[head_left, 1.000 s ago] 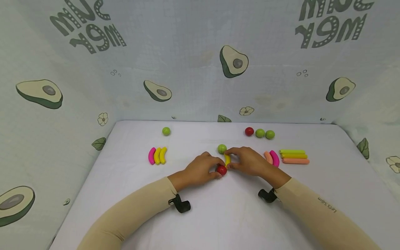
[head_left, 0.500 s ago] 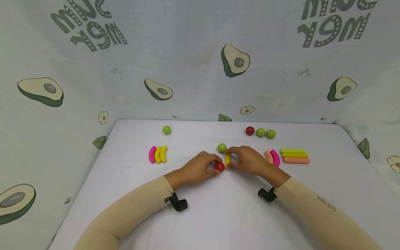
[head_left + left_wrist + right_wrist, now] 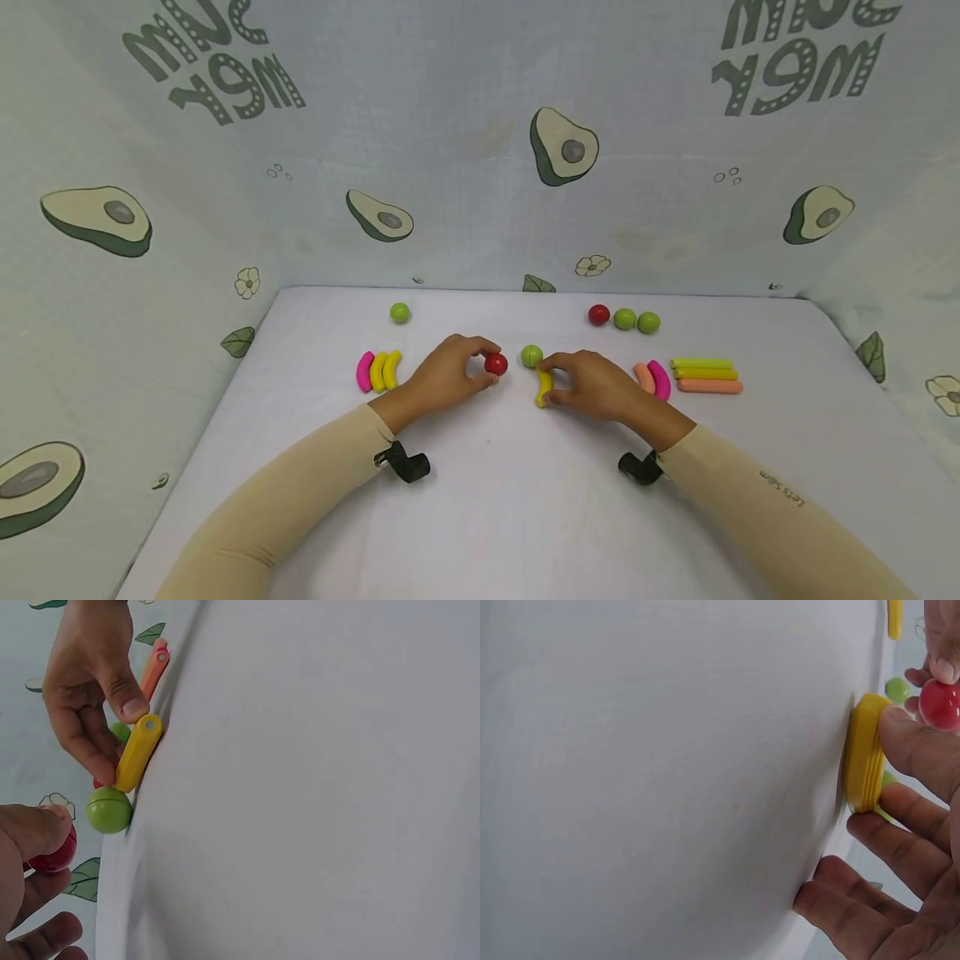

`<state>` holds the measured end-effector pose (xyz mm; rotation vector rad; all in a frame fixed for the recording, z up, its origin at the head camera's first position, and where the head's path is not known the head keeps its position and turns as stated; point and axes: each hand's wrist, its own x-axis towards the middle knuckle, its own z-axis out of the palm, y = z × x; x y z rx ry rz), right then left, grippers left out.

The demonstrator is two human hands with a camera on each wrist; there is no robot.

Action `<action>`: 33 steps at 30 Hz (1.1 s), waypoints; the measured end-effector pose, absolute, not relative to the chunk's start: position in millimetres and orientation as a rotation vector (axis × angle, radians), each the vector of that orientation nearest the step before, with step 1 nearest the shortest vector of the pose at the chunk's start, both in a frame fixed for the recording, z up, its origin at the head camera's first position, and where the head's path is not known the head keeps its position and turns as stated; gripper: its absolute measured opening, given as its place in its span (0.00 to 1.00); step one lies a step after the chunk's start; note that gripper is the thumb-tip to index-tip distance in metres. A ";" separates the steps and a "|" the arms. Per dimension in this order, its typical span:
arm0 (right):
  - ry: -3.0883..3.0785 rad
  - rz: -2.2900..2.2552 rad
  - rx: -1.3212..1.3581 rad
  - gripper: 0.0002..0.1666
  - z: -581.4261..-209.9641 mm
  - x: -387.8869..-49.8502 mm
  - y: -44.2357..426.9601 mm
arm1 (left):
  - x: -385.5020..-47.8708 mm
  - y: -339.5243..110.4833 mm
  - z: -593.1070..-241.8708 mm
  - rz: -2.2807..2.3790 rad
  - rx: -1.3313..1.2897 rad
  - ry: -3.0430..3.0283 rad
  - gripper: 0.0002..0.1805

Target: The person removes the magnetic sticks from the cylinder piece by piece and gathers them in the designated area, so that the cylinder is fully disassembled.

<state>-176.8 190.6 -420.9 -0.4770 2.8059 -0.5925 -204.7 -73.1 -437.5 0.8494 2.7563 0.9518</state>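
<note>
Between thumb and fingers my left hand point(image 3: 444, 377) pinches a red ball point(image 3: 496, 364), which the left wrist view shows with a groove round it. To its right, my right hand point(image 3: 596, 387) grips a curved yellow piece point(image 3: 544, 388) by its two ends; its ridged side faces the right wrist camera point(image 3: 865, 754). That yellow piece lies on the white tablecloth. A green ball point(image 3: 532, 357) with a groove sits at its far end, touching or nearly so; in the left wrist view the ball point(image 3: 109, 810) is below the piece.
At left are a pink curved piece point(image 3: 364, 372) beside two yellow ones point(image 3: 386, 372), and a green ball point(image 3: 400, 312) behind. At back right are a red ball point(image 3: 598, 314) and two green balls point(image 3: 636, 321). Straight sticks point(image 3: 707, 375) and curved pieces point(image 3: 660, 380) lie right of my right hand.
My left hand has carried the red ball away from the yellow piece, to the left and farther back. My right hand stays on the yellow piece.
</note>
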 end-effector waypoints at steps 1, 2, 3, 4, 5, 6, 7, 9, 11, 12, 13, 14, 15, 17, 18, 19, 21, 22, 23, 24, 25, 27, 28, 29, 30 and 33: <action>2.803 -0.593 -0.472 0.30 -420.7 -176.8 190.4 | -207.0 -75.9 -436.5 0.965 0.838 2.765 0.24; 2.801 -0.594 -0.467 0.31 -420.5 -176.6 190.2 | -209.1 -78.6 -435.5 0.976 0.825 2.776 0.24; 2.799 -0.594 -0.464 0.31 -420.4 -176.5 190.0 | -211.1 -81.2 -434.4 0.988 0.809 2.785 0.24; 2.799 -0.592 -0.459 0.31 -420.2 -176.4 189.9 | -213.1 -83.8 -433.3 0.997 0.796 2.795 0.24; 2.799 -0.591 -0.459 0.31 -420.2 -176.3 189.7 | -215.0 -86.3 -432.0 1.004 0.787 2.803 0.24; 2.799 -0.589 -0.456 0.31 -420.2 -176.2 189.7 | -216.6 -88.8 -430.4 1.015 0.780 2.808 0.25; 2.799 -0.589 -0.456 0.31 -420.4 -176.4 189.6 | -218.1 -91.4 -428.7 1.023 0.769 2.813 0.25; 2.799 -0.588 -0.460 0.31 -421.3 -176.8 189.7 | -220.8 -96.3 -425.1 1.031 0.747 2.825 0.25; 2.799 -0.589 -0.458 0.31 -422.1 -176.7 190.6 | -223.4 -101.4 -421.5 1.036 0.731 2.839 0.24; 2.800 -0.590 -0.457 0.31 -422.5 -176.7 191.0 | -224.7 -103.9 -419.6 1.043 0.725 2.847 0.24; 2.801 -0.592 -0.458 0.31 -422.9 -176.6 191.4 | -226.1 -106.5 -417.8 1.048 0.720 2.856 0.24; 2.803 -0.594 -0.458 0.31 -423.2 -176.5 191.7 | -227.5 -109.1 -416.1 1.055 0.716 2.865 0.24; 2.804 -0.595 -0.461 0.31 -423.5 -176.4 192.0 | -228.8 -111.7 -414.2 1.059 0.711 2.873 0.24; 2.805 -0.596 -0.463 0.31 -423.9 -176.2 191.8 | -231.5 -117.5 -411.0 1.060 0.694 2.894 0.24; 2.804 -0.596 -0.461 0.32 -424.1 -176.3 191.5 | -232.8 -120.3 -409.5 1.060 0.680 2.902 0.24; 2.803 -0.597 -0.460 0.32 -424.0 -176.2 191.1 | -234.0 -123.2 -407.9 1.061 0.666 2.909 0.25; 2.801 -0.598 -0.455 0.32 -424.0 -176.3 190.5 | -236.8 -129.6 -405.2 1.065 0.633 2.922 0.25; 2.800 -0.599 -0.458 0.32 -423.7 -176.4 190.2 | -238.1 -132.8 -403.8 1.072 0.612 2.928 0.25; 2.799 -0.600 -0.462 0.32 -423.6 -176.5 190.1 | -239.5 -136.0 -402.4 1.084 0.592 2.930 0.25; 2.799 -0.603 -0.459 0.32 -423.5 -176.8 190.0 | -241.0 -139.1 -401.1 1.094 0.574 2.933 0.25; 2.799 -0.602 -0.464 0.32 -423.2 -176.8 190.0 | -242.2 -142.1 -399.5 1.104 0.557 2.935 0.25; 2.800 -0.600 -0.471 0.32 -422.9 -176.7 190.5 | -245.9 -147.6 -398.0 1.116 0.525 2.940 0.25; 2.802 -0.595 -0.470 0.32 -422.7 -176.7 190.5 | -247.6 -149.9 -397.4 1.122 0.507 2.941 0.25; 2.803 -0.592 -0.465 0.32 -423.1 -176.9 190.6 | -249.2 -152.1 -397.1 1.125 0.491 2.944 0.26; 2.804 -0.590 -0.464 0.32 -423.1 -177.0 190.6 | -250.7 -154.2 -396.9 1.127 0.475 2.948 0.26; 2.805 -0.585 -0.464 0.32 -422.9 -177.4 190.0 | -254.5 -160.4 -397.5 1.129 0.421 2.960 0.27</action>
